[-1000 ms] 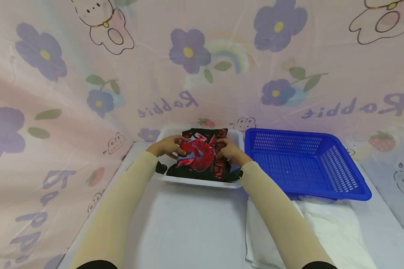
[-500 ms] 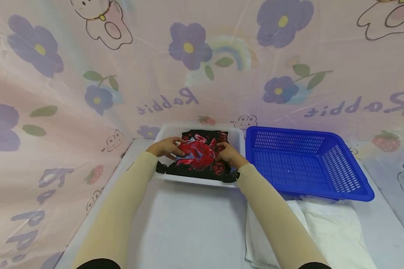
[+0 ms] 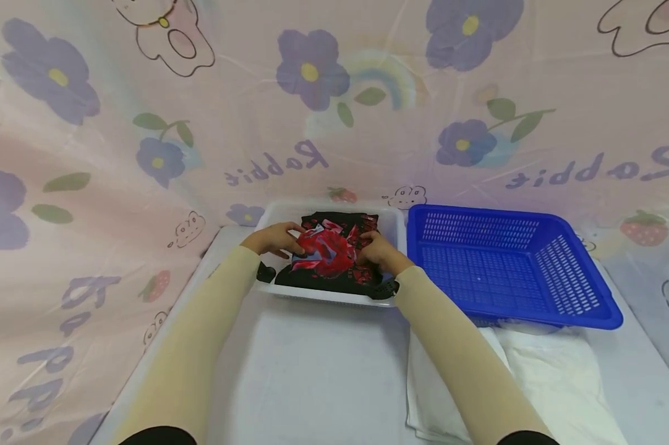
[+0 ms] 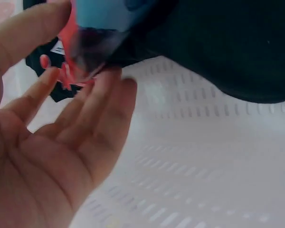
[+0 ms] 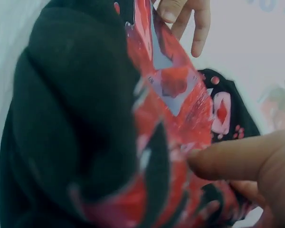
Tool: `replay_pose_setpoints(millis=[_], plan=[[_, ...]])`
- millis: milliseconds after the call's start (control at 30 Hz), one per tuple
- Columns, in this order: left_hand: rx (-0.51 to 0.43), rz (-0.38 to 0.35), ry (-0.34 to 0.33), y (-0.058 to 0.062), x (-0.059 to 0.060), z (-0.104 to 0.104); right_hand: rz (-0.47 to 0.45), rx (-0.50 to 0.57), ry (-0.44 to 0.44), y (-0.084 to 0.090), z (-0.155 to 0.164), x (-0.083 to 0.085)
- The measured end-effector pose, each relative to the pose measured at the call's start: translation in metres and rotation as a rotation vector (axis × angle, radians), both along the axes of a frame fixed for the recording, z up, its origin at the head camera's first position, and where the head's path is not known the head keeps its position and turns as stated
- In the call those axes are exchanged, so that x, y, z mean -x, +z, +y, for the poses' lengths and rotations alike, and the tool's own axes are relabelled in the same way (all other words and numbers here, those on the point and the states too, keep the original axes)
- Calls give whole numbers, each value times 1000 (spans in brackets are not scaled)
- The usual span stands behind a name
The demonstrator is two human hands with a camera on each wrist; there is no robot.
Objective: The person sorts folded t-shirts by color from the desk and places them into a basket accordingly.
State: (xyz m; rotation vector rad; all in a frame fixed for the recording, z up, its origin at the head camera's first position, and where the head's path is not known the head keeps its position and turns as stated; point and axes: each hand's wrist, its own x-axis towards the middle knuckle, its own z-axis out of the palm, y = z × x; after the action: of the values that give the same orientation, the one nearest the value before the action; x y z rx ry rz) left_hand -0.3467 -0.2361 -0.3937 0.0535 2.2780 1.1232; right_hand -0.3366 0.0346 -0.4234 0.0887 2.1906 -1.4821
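Note:
A folded black garment with a large red print [image 3: 329,253] lies in the white basket [image 3: 323,298]. My left hand [image 3: 276,239] is at its left edge. In the left wrist view that hand [image 4: 52,147] has its thumb near the printed cloth, and its loosely straight fingers reach the garment's edge. On the other side, my right hand [image 3: 380,252] holds the printed cloth. The right wrist view has the right hand's thumb [image 5: 228,159] pressed on the red print, with its fingers partly hidden by the cloth.
A blue perforated basket [image 3: 485,272] stands right of the white one. In front of it, white folded cloths [image 3: 557,377] lie on the white table [image 3: 312,371], partly covered by my right sleeve. A patterned curtain [image 3: 334,142] rises behind and on the left.
The whole head view shifts slightly. Both hands stay at the garment's sides with only small finger movements, and the garment keeps its place in the white basket.

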Motion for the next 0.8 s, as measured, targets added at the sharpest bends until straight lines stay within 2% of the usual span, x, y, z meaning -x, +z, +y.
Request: replay_pose_setpoints(millis=[100, 233, 433, 667, 800], plan=[[11, 33, 8, 8, -6, -1, 38, -34, 33, 8, 3, -4], [2, 65, 10, 16, -13, -3, 117, -101, 130, 22, 9, -14], [-5, 117, -53, 25, -29, -5, 255, -179, 229, 40, 26, -36], [-52, 154, -116, 34, -61, -1, 308, -210, 272, 53, 49, -72], [-96, 188, -157, 37, -82, 7, 380, -208, 299, 61, 67, -95]])
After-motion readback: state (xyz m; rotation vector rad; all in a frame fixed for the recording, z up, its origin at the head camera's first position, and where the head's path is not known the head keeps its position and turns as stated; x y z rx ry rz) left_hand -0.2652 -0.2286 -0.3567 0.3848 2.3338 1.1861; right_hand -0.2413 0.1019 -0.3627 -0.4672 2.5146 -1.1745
